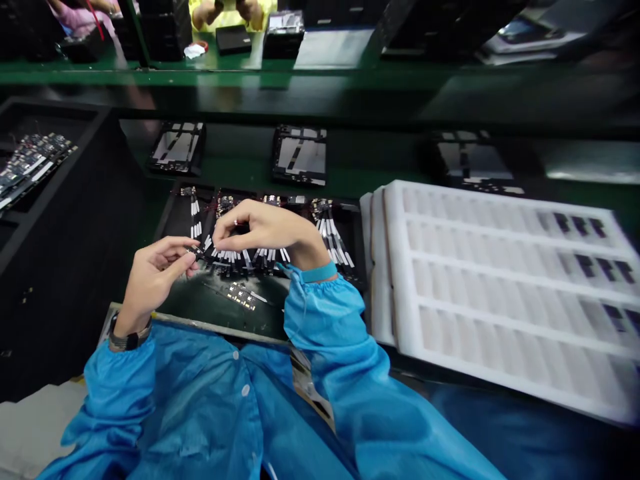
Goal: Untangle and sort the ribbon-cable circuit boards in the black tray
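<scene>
My left hand pinches a small flex-cable part between thumb and fingers, over the near left of a black tray. My right hand hovers just right of it with fingertips pinched together above rows of small black-and-white flex parts lying in the tray. Whether the right fingertips hold a part I cannot tell. A small gold-contact piece lies on the dark mat in front of the tray. Both arms wear blue sleeves.
A stack of white foam trays with slotted rows and a few dark parts sits at the right. Black framed panels lie on the green belt behind. A dark bin with parts stands left. Another person's hands are at the far bench.
</scene>
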`<state>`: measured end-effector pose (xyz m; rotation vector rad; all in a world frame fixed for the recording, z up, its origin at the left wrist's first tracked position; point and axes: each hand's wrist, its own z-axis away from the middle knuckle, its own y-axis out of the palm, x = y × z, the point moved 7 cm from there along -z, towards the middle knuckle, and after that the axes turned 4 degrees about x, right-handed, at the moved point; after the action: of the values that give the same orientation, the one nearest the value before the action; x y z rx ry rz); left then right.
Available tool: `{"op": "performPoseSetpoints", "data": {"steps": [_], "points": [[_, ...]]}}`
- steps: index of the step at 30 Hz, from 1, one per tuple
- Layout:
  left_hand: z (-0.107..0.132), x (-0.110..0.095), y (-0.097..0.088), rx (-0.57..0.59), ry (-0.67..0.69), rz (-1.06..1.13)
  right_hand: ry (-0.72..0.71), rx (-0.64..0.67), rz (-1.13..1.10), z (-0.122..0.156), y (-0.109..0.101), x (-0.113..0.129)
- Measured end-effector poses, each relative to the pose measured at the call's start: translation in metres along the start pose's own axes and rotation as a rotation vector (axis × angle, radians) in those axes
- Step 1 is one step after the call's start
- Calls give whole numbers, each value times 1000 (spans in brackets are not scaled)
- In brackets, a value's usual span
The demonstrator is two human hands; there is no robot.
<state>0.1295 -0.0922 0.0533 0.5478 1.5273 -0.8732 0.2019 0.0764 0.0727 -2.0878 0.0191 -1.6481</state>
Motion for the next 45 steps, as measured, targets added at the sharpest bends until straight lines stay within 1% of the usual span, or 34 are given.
{"op": "performPoseSetpoints", "data": {"steps": [4,6,13,20,25,28,33,37,45], "points": [[-1,-6,4,-6,86,-99,-8,56,2,-4,7,-2],[-2,-6,7,6,101,-98,-10,67,3,-5,8,-4],[-6,0,12,37,48,-19,-14,58,41,-9,12,-7],[-5,5,5,15,47,-14,3,3,60,-9,10,-3],[-5,2,2,4,41,-6,-16,-27,67,-10,10,4],[-5,-2,1,-7,42,-9,-14,-24,56,-10,11,4],[-5,-6,1,-3,64,-25,20,1,5,-12,14,-5],[-5,-7,2,9,73,-33,43,4,-42,-14,16,-11],[-5,-5,5,13,59,-70,62,51,-55,-15,16,-18]]}}
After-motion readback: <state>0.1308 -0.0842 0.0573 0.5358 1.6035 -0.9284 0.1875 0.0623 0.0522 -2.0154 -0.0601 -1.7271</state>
